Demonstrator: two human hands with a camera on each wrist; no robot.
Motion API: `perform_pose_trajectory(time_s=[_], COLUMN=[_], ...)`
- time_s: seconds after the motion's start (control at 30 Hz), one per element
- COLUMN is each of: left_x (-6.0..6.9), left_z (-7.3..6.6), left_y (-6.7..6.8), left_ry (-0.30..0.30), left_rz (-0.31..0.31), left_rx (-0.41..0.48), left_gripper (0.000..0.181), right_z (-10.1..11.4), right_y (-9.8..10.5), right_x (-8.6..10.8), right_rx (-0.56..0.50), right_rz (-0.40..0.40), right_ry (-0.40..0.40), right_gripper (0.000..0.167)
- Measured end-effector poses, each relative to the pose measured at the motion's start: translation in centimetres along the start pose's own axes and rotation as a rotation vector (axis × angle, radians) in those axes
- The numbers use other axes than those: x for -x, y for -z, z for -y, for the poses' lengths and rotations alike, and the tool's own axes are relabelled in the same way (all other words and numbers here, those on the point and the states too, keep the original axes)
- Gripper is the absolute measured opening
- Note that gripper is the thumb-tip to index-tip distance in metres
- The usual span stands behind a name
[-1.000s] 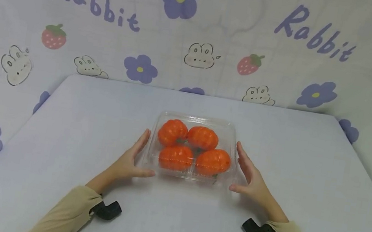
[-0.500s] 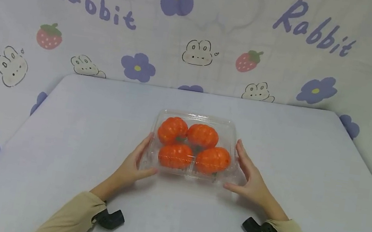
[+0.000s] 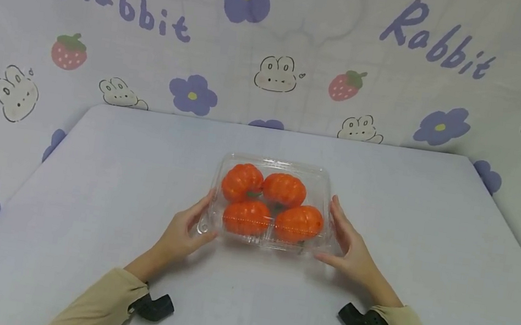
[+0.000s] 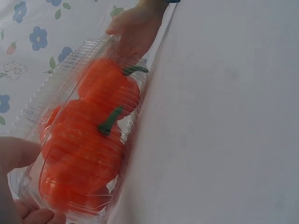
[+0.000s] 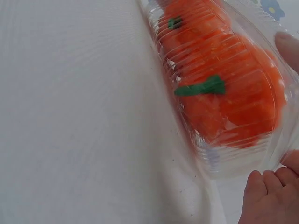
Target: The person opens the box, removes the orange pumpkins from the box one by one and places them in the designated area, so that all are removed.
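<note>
A clear plastic box [image 3: 277,163] stands on the white table, holding several orange pumpkin-shaped pieces [image 3: 285,190] with green stems [image 5: 212,86]. My left hand [image 3: 180,233] grips its left side, thumb at the front corner; the left wrist view shows fingers [image 4: 39,217] curled at its lower end. On the right side, my right hand [image 3: 356,256] holds the box, thumb near the front right corner. In the right wrist view, curled fingers [image 5: 271,196] lie at the end of the box [image 5: 233,164]. Parts of both hands are hidden or cut off.
Beyond the white table [image 3: 142,151] hangs a pale cloth [image 3: 308,108] printed with rabbits, strawberries and purple flowers. Black curved pieces stick out at the left cuff [image 3: 155,307] and right cuff [image 3: 362,319].
My left hand has moved slightly right, against the box's side. The right thumb has come a little closer to the box's front corner. In the head view the box has hardly shifted.
</note>
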State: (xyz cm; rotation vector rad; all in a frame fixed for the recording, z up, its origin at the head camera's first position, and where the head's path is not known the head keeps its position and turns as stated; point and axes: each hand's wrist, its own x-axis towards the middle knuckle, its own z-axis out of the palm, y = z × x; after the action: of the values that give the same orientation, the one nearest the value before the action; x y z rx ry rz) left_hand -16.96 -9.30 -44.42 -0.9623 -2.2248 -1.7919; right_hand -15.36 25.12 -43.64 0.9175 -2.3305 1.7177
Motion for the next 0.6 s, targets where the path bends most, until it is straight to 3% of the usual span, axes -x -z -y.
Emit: perform_pose_trajectory(time_s=[0.13, 0.27, 0.6], left_x=[0.46, 0.81, 0.41], left_z=[0.76, 1.05, 0.91], left_y=[-0.52, -0.67, -0.24], left_ry=[0.001, -0.036, -0.095], left_rz=[-0.006, -0.002, -0.006], left_rx=[0.032, 0.052, 0.005], left_gripper=[0.066, 0.063, 0.055], right_z=[-0.11, -0.43, 0.06], right_y=[0.22, 0.15, 0.15], right_x=[-0.05, 0.28, -0.09], right_rx=[-0.027, -0.043, -0.005], right_rz=[0.000, 0.004, -0.024], right_ry=[0.001, -0.003, -0.027], right_gripper=[0.094, 0.095, 0.094])
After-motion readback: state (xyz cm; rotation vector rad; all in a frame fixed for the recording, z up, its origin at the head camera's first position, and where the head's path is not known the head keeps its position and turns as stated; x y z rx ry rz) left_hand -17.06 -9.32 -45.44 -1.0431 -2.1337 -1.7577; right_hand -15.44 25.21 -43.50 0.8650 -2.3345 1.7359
